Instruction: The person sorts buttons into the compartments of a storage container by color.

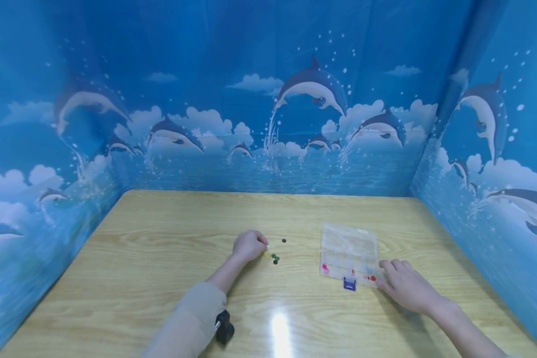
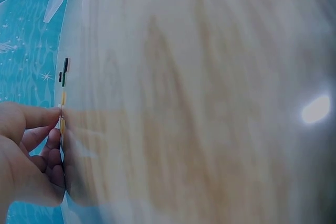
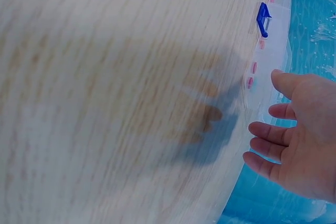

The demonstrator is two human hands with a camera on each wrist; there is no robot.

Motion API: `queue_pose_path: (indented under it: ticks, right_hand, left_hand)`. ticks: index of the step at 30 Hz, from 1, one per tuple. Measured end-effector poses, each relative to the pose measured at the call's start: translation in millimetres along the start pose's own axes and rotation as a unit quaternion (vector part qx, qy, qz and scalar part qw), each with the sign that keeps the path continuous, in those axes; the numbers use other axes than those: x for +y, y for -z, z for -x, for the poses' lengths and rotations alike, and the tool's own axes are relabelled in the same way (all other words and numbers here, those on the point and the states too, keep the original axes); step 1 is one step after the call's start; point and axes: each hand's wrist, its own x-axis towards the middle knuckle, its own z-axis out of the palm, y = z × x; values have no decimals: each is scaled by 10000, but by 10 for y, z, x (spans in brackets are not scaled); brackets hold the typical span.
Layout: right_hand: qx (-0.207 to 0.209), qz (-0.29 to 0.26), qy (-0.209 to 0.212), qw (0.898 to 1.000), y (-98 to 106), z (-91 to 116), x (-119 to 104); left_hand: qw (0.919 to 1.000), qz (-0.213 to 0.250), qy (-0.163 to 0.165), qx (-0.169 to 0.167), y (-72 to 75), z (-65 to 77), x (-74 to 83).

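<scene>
With its thumb and index finger close together, my left hand [image 1: 249, 245] pinches what looks like a small white disc [image 1: 268, 247] at the tabletop. Beside those fingertips lie a yellow disc [image 1: 266, 254], green discs [image 1: 273, 256] and a dark brown disc [image 1: 275, 262]; a black disc [image 1: 284, 240] sits farther back. My right hand [image 1: 404, 286], fingers loosely extended, is at the right edge of a clear plastic compartment box [image 1: 349, 253]. In the right wrist view, the hand [image 3: 307, 129] holds nothing; whether it touches the box is unclear.
The box lies with its lid raised back, a blue latch [image 1: 349, 284] at its front, and pink [image 1: 325, 267] and red pieces [image 1: 373, 278] inside. Under everything is a wood-grain table [image 1: 161, 223], with dolphin-printed curtains [image 1: 206, 99] behind and at both sides.
</scene>
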Motion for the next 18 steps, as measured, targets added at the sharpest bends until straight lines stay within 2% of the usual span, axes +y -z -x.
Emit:
queue_pose_path:
  ticks: [18]
  right_hand:
    - [-3,-9,12,10000,-5,4,9]
  left_hand:
    - [9996,97,249,-86,14,-12,-1]
